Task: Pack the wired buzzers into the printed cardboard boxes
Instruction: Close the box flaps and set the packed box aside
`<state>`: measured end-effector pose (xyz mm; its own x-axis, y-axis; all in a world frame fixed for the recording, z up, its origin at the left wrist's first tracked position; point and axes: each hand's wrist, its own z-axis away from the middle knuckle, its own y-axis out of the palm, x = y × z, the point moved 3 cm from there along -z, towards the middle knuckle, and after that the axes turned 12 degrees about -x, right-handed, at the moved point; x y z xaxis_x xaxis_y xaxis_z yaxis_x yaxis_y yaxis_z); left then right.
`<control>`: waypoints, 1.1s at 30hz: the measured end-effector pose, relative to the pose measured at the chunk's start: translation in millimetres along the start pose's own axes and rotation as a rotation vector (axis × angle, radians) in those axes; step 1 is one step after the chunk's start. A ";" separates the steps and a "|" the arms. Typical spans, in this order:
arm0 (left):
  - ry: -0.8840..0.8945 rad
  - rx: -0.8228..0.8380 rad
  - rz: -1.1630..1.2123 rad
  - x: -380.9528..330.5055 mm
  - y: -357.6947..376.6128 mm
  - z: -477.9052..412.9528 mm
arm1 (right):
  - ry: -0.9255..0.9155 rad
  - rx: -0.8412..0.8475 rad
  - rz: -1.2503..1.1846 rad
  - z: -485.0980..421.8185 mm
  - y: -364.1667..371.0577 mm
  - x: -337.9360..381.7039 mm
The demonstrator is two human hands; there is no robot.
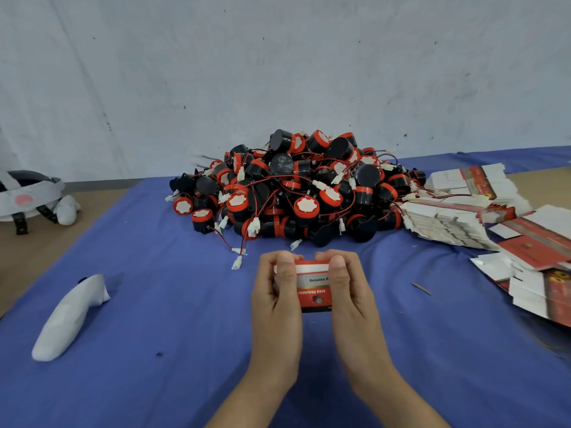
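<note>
A small printed cardboard box (312,288), red, white and black with the words "reversing horn", is held upright just above the blue cloth. My left hand (276,299) grips its left side and my right hand (350,296) grips its right side, with both thumbs pressed on its front face. Behind the box lies a big heap of black and red wired buzzers (290,186) with thin red and black leads and white plugs. Whether a buzzer is inside the held box is hidden.
Stacks of flat, unfolded printed boxes (469,208) spread over the right side, more of these flat boxes (537,267) nearer me. A white wrapped object (66,319) lies at left, a head strap device (27,196) far left. The blue cloth (154,381) covers the table; a wall stands behind.
</note>
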<state>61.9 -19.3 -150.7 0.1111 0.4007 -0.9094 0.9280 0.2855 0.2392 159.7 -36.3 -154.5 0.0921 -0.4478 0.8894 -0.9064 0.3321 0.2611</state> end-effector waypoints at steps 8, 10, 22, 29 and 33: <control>-0.032 -0.008 0.005 -3.5 2.0 -1.0 | 0.006 -0.013 0.005 -3.0 0.1 -0.6; -0.033 0.057 -0.004 -4.6 2.2 0.0 | 0.014 -0.019 0.000 -5.5 -1.7 1.8; -0.319 0.015 0.272 1.3 -6.5 -5.0 | 0.002 0.000 0.038 6.0 2.6 -1.1; -0.186 -0.023 0.136 -2.9 -2.5 -1.7 | 0.045 -0.018 -0.017 1.6 2.3 -0.3; -0.207 -0.210 0.121 -1.3 1.0 -1.9 | 0.051 -0.016 -0.016 1.9 6.9 -4.8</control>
<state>62.1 -17.9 -148.6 0.3058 0.2631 -0.9150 0.8125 0.4289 0.3949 152.1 -33.4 -157.6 0.1277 -0.4103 0.9030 -0.8979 0.3388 0.2809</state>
